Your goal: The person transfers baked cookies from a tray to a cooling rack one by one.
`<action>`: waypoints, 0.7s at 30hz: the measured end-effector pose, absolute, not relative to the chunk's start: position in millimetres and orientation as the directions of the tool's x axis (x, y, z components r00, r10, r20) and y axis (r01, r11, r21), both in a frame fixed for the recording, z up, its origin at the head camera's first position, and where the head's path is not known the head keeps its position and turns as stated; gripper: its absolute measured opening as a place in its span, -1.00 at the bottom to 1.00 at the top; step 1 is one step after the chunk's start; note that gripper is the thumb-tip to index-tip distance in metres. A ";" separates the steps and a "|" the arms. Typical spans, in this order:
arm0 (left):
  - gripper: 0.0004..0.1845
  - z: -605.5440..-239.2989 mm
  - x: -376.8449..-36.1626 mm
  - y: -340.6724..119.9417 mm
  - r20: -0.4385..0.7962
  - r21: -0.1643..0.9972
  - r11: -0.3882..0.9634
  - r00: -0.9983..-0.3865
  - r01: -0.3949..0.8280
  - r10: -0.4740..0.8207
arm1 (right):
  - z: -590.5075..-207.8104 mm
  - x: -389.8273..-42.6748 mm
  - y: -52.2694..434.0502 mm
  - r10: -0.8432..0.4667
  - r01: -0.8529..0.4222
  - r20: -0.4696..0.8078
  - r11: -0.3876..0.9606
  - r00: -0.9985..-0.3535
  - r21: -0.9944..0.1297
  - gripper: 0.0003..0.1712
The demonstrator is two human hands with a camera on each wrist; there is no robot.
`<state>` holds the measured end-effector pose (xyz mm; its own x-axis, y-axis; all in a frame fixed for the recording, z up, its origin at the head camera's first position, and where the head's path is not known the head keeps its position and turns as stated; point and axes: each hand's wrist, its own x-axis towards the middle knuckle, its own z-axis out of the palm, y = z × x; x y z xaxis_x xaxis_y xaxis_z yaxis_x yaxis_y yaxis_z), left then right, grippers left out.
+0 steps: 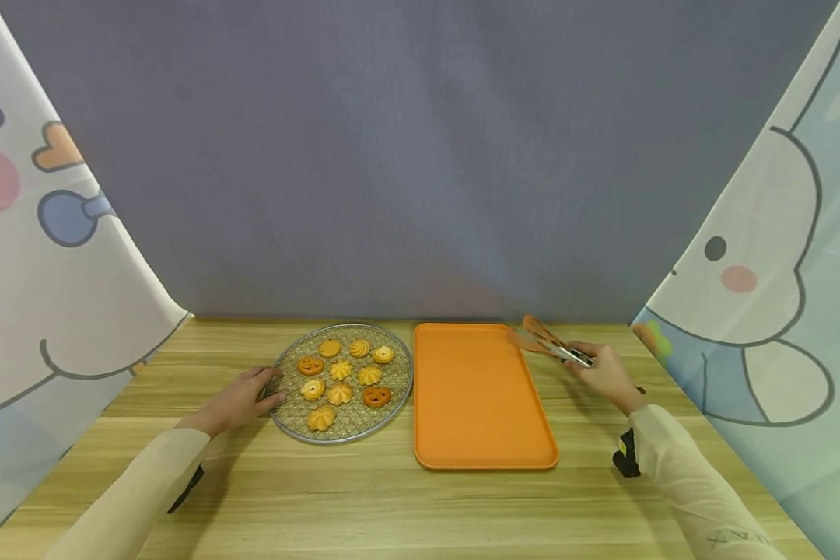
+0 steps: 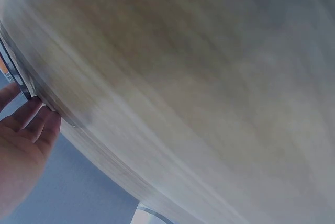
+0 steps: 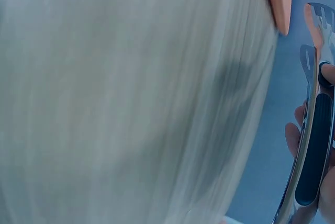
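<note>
A round metal mesh tray point(image 1: 295, 426) lies on the left of the table with several cookies point(image 1: 340, 393) spread over it, some flower-shaped and some like pretzels point(image 1: 376, 397). At its left rim, my left hand point(image 1: 241, 400) pinches the edge; the left wrist view shows thumb and fingertips point(image 2: 36, 99) on either side of the rim. My right hand point(image 1: 607, 376) grips metal tongs point(image 1: 556, 351) with dark handle inlays. The tong tips, spread apart with nothing between them, hover by the upper right corner of an orange rectangular tray point(image 1: 483, 397), which holds nothing.
Both trays stand side by side on a wood-grain table point(image 1: 322, 505), almost touching. A grey-blue cloth point(image 1: 420, 155) hangs behind the table's far edge. Cartoon-printed curtains point(image 1: 756, 295) flank it on both sides.
</note>
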<state>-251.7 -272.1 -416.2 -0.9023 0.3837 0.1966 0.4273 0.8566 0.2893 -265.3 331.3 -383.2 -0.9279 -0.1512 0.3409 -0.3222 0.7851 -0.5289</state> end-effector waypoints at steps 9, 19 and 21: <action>-0.49 -415.3 -251.5 -271.5 0.183 0.283 0.864 -0.908 0.416 0.377 | -392.0 -264.8 345.4 -0.091 -0.307 0.433 0.833 -0.897 -0.460 -0.61; -0.50 -414.5 -250.8 -271.5 0.201 0.292 0.852 -0.899 0.434 0.389 | -396.9 -263.6 356.4 -0.068 -0.239 0.386 0.879 -0.920 -0.413 -0.62; -0.50 -415.0 -251.2 -271.7 0.200 0.291 0.853 -0.900 0.432 0.388 | -397.9 -263.0 358.0 -0.066 -0.227 0.362 0.877 -0.930 -0.424 -0.61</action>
<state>-251.2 -271.7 -415.0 -0.8998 0.3878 0.2002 0.4325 0.8535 0.2907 -263.0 358.0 -397.9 -0.9297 -0.0655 0.3623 -0.2270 0.8768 -0.4239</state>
